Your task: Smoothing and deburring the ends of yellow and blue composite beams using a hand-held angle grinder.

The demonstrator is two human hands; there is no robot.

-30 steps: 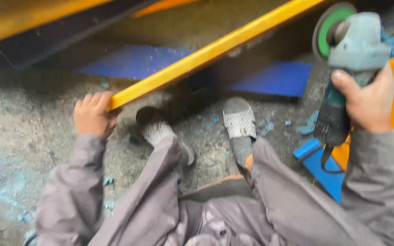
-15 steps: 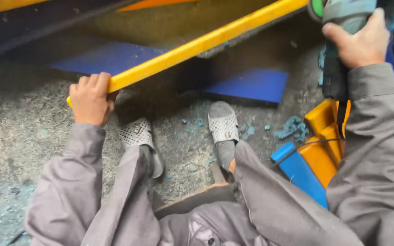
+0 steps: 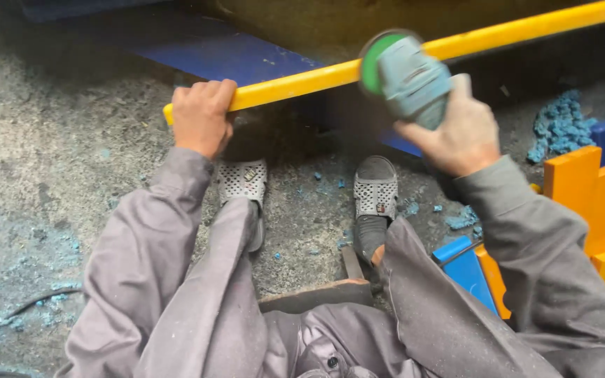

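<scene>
Your left hand (image 3: 203, 115) is wrapped tight around the near end of the yellow bar (image 3: 498, 36); your right hand (image 3: 451, 133) firmly grips the grinder (image 3: 404, 73), its green disc against that bar.

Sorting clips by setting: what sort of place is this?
Probably a rough workshop floor: the right hand holds an angle grinder at a yellow bar gripped by the left hand, with blue shavings on bare concrete.

- One view only, from a camera on the person's head.
- It faces steeply down over the lap and knees to the floor (image 3: 50, 140).
- Close range: both sleeves fill the lower frame.
- The yellow bar (image 3: 302, 80) crosses the top.
</scene>
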